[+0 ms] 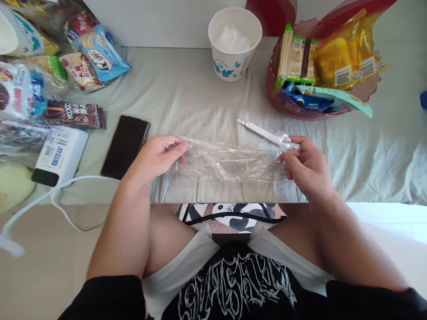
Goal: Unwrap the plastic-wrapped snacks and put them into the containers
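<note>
A crumpled sheet of clear plastic film [227, 162] stretches between my two hands, just above the cloth near its front edge. My left hand [160, 155] pinches its left end between thumb and fingers. At the other end, my right hand [305, 164] is closed on the film, thumb against fingers. Behind the film lies a slim white tool with a narrow metal tip [258, 130], slanting toward my right hand; its near end is hidden by the plastic. Whether my right hand touches this tool I cannot tell.
A paper cup [233, 60] with white tissue stands at the back. To its right sits a dark red basket [275, 95] of packaged snacks. On the left are a phone [125, 144], a white power bank [65, 153] with a cable [80, 178], and several snack packets [102, 55].
</note>
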{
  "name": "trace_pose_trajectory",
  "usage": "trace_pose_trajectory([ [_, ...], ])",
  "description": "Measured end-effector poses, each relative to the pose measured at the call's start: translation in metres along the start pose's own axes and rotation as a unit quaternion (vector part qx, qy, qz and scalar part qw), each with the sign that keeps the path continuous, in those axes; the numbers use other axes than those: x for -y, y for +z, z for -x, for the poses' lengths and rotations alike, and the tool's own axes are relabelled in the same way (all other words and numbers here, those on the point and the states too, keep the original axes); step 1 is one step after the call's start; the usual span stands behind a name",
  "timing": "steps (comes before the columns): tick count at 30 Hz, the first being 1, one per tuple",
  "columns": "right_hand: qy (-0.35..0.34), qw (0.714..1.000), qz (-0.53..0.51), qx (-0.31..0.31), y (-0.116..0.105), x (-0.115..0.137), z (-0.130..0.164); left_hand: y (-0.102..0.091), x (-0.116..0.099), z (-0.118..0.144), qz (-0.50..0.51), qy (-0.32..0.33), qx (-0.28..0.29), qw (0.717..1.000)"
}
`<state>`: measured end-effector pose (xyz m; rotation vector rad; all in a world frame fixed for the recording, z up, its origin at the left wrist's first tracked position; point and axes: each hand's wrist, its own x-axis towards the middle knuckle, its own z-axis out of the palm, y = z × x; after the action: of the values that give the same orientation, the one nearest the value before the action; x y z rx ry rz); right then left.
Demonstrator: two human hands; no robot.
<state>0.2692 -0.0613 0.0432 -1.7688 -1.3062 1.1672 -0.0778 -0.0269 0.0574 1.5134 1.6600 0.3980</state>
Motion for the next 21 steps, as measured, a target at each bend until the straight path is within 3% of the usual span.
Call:
trace_pose_trajectory([
  [5, -0.005, 1.000, 0.005, 0.020, -0.009, -0.001, 0.001, 0.002, 0.005, -0.001, -0.035, -0.004, -0.024, 0.999],
  [10, 0.002, 1.000, -0.011, 0.015, -0.009, 0.000, 0.005, 0.006, 0.003, -0.003, -0.056, -0.004, -0.010, 0.998],
  [15, 0.020, 0.998, 0.061, -0.014, -0.001, 0.006, 0.006, 0.007, 0.000, -0.004, -0.076, -0.001, -0.007, 0.997],
  [21, 0.022, 0.988, 0.152, -0.020, -0.008, 0.008, 0.007, 0.006, 0.002, -0.005, -0.052, -0.021, -0.014, 0.998],
])
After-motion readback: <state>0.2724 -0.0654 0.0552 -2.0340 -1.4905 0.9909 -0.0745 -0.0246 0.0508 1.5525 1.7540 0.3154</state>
